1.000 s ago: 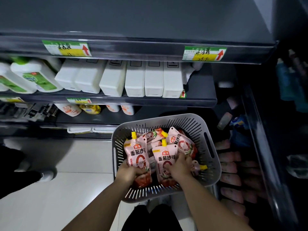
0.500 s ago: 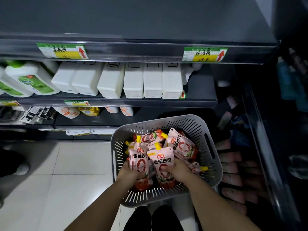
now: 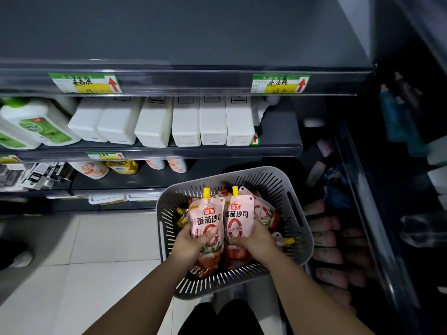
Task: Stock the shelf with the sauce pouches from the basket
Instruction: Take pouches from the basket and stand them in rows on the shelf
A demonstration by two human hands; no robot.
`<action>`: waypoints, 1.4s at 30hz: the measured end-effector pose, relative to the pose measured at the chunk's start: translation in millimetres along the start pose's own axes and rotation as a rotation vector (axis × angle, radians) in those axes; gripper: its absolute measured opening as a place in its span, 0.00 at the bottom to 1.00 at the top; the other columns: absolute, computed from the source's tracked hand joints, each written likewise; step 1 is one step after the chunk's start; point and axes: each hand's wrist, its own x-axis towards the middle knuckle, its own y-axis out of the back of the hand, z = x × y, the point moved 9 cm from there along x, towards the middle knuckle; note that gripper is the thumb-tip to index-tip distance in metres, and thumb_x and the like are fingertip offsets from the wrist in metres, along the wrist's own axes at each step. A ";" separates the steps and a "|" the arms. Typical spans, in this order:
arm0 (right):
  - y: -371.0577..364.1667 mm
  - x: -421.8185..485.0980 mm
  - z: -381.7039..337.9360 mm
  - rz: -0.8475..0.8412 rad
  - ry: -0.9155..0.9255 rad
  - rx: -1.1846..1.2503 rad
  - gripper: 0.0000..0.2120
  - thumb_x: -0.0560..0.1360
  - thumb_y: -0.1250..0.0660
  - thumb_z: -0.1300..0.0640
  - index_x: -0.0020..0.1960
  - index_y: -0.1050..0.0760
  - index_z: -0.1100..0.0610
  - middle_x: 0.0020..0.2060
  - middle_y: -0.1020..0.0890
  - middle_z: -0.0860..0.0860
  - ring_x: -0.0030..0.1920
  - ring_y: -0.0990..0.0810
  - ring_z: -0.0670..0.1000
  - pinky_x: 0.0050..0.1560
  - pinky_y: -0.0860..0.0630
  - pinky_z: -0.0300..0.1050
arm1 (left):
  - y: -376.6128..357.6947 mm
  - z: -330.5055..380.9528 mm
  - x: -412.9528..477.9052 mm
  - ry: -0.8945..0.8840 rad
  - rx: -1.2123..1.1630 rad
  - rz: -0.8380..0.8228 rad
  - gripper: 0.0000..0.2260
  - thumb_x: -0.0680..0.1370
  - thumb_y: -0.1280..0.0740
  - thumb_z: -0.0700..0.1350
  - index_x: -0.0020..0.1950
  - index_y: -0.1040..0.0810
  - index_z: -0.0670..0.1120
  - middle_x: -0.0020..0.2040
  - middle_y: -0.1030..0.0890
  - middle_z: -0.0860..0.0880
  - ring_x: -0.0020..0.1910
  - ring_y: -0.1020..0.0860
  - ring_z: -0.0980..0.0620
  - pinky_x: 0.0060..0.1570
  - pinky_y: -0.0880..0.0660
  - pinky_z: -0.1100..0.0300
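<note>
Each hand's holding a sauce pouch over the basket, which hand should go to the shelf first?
Probably the right hand. It grips the right pouch on the side of the basket nearest the dim row of similar pouches. The left hand, gripping the left pouch, would have to cross over.

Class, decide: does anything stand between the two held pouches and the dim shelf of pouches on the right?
Only the grey slotted plastic basket's right wall. The pink yellow-capped sauce pouches in left grip and right grip sit within it.
</note>
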 end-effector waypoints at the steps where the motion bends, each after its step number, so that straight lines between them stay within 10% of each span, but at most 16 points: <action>1: 5.0 -3.1 -1.4 0.021 0.006 0.018 0.24 0.64 0.20 0.64 0.55 0.25 0.51 0.43 0.16 0.42 0.45 0.18 0.40 0.40 0.24 0.33 | 0.4 6.3 -1.0 -0.040 0.001 -0.008 0.16 0.74 0.26 0.40 0.60 0.22 0.44 0.52 0.15 0.45 0.51 0.16 0.45 0.50 0.19 0.50; 5: 29.5 -20.5 -11.0 0.072 0.027 0.150 0.22 0.63 0.20 0.66 0.51 0.23 0.50 0.44 0.13 0.46 0.48 0.15 0.48 0.48 0.18 0.47 | -0.3 39.9 -6.3 -0.159 -0.016 -0.095 0.12 0.75 0.29 0.38 0.58 0.21 0.44 0.50 0.13 0.46 0.50 0.15 0.45 0.43 0.18 0.58; 20: 155.6 -192.9 -119.1 0.325 0.587 0.586 0.19 0.71 0.28 0.70 0.60 0.23 0.59 0.55 0.16 0.59 0.57 0.18 0.63 0.58 0.21 0.60 | -110.2 186.2 -104.3 -0.477 0.078 -0.545 0.27 0.65 0.21 0.57 0.59 0.19 0.47 0.57 0.16 0.41 0.55 0.17 0.40 0.59 0.23 0.42; 26: 205.5 -296.1 -129.9 0.497 0.731 0.577 0.21 0.66 0.22 0.58 0.58 0.22 0.51 0.52 0.14 0.52 0.53 0.15 0.52 0.49 0.19 0.44 | -172.9 214.0 -180.2 -0.571 0.132 -0.664 0.32 0.56 0.19 0.63 0.55 0.17 0.50 0.52 0.14 0.45 0.52 0.15 0.43 0.51 0.19 0.47; 30: 230.4 -373.5 -107.0 0.635 0.813 0.556 0.15 0.70 0.23 0.57 0.55 0.21 0.51 0.50 0.13 0.49 0.50 0.14 0.49 0.47 0.18 0.42 | -210.2 217.4 -246.2 -0.676 0.114 -0.738 0.23 0.57 0.17 0.58 0.48 0.15 0.50 0.47 0.13 0.48 0.46 0.14 0.48 0.37 0.19 0.62; 42: 250.3 -624.9 62.2 0.982 0.912 0.595 0.17 0.70 0.23 0.55 0.57 0.22 0.51 0.51 0.14 0.49 0.51 0.14 0.50 0.45 0.19 0.40 | -301.8 95.4 -484.4 -0.779 0.255 -1.171 0.26 0.53 0.17 0.61 0.47 0.14 0.52 0.47 0.13 0.46 0.44 0.14 0.49 0.39 0.19 0.59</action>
